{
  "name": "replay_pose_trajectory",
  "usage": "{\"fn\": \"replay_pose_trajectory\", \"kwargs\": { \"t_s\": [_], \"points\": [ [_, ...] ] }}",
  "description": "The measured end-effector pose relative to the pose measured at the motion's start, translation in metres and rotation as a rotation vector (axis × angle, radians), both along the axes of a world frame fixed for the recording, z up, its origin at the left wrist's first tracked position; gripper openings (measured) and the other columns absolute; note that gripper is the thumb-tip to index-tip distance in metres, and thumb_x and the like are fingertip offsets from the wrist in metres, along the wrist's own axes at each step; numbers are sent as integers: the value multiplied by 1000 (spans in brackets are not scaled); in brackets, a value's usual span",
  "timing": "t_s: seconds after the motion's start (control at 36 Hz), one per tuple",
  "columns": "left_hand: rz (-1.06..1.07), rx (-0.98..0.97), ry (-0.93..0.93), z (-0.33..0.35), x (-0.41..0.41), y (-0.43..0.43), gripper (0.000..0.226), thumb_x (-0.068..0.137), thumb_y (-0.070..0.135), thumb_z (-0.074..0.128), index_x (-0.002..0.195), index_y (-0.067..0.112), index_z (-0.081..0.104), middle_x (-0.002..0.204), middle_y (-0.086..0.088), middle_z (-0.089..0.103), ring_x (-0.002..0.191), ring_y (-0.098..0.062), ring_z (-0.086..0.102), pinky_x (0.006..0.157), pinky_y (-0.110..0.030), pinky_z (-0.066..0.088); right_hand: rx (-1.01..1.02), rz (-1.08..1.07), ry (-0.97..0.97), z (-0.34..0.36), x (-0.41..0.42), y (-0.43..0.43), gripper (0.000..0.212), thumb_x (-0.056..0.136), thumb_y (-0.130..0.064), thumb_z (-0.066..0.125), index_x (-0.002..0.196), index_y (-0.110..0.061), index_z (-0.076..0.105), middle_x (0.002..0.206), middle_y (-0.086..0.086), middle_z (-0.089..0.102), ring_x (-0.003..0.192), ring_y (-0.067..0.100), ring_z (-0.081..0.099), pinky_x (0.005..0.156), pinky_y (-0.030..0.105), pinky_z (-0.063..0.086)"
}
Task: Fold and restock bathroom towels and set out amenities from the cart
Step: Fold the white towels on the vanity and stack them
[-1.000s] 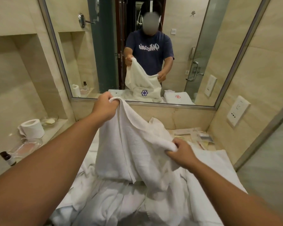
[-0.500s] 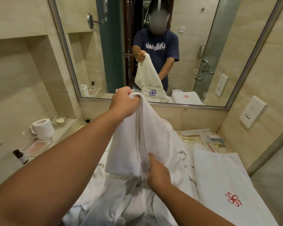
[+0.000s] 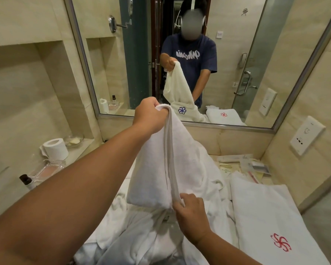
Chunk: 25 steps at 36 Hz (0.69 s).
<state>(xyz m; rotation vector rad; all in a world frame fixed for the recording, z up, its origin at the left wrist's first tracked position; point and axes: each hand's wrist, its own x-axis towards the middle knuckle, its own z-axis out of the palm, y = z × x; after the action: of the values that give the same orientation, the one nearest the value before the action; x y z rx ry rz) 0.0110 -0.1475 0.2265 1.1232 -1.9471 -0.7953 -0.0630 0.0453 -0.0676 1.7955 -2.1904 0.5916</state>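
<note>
nearest me the right grip (image 3: 191, 220) pinches the lower hem of a white towel (image 3: 153, 169), above a rumpled heap of linen (image 3: 141, 236) on the desk (image 3: 268, 181). a folded towel with a red emblem (image 3: 266, 217) lies flat to the right. farther out the left grip (image 3: 149, 117) is clenched round the towel's top edge, holding it raised; amenity packets (image 3: 245, 165) lie below the mirror (image 3: 256, 44)

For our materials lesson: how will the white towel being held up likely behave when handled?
Probably floppy: the white towel hangs in folds between the left hand gripping its top and the right hand pinching its lower edge. Its fuzzy pile looks unlikely to slip. It looks thick, perhaps weighty.
</note>
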Motion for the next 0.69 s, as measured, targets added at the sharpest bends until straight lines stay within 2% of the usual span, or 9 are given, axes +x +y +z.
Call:
{"fn": "replay_pose_trajectory", "kwargs": {
  "t_s": [0.06,0.08,0.17,0.25,0.33,0.47,0.53,0.61,0.69],
  "points": [
    [0,0,1,-1,-1,0,22,95,36,65,96,14,62,84,-2,61,76,-20,58,69,-35,54,78,-63,-54,1,0,1,14,84,-35,66,94,-26,63,86,-4,53,76,22,53,62,34,41],
    [0,1,1,-2,-2,0,21,95,36,66,96,15,63,85,-2,62,77,-20,59,71,-36,55,109,-103,-105,4,-1,0,21,86,-46,60,95,-27,65,84,-5,54,75,21,55,62,35,45],
    [-4,1,5,-2,-3,1,22,96,36,66,96,15,63,86,-2,62,78,-19,59,72,-37,56,222,-182,-199,14,2,-6,48,83,-67,51,108,-29,68,95,-4,63,90,22,60,75,39,50],
    [-15,-11,14,-1,-4,2,21,97,35,66,96,15,62,86,-2,61,77,-18,57,63,-32,50,329,-214,-203,25,9,-15,58,79,-73,48,115,-30,65,109,-3,60,104,22,56,86,40,46],
    [-28,-18,24,1,-5,4,21,97,34,67,96,14,61,85,-2,59,74,-16,55,59,-29,44,362,-256,-198,32,11,-24,48,82,-63,52,114,-29,64,112,-2,56,105,23,54,87,40,45],
    [-20,-10,43,1,-3,3,22,95,33,67,96,12,61,85,-5,60,74,-20,55,66,-36,51,384,-264,-249,34,6,-31,23,95,-38,54,106,-24,68,114,1,54,104,24,54,88,38,48],
    [-16,-7,48,1,-1,3,23,95,32,67,95,11,61,83,-4,59,73,-20,53,64,-35,49,371,-240,-350,35,0,-29,17,91,-34,56,94,-23,67,108,0,52,97,22,56,85,36,51],
    [3,-6,51,1,3,-1,23,94,32,67,95,10,61,83,-4,59,73,-20,53,64,-36,48,316,-224,-570,39,-11,-26,12,82,-28,54,74,-19,57,93,0,52,80,18,56,71,30,51],
    [24,-7,52,-1,9,-5,23,95,32,66,96,10,61,84,-5,59,74,-20,52,64,-36,47,227,-216,-803,47,-24,-23,14,89,-22,54,81,-15,62,87,2,61,78,19,59,68,27,48]
  ]
}}
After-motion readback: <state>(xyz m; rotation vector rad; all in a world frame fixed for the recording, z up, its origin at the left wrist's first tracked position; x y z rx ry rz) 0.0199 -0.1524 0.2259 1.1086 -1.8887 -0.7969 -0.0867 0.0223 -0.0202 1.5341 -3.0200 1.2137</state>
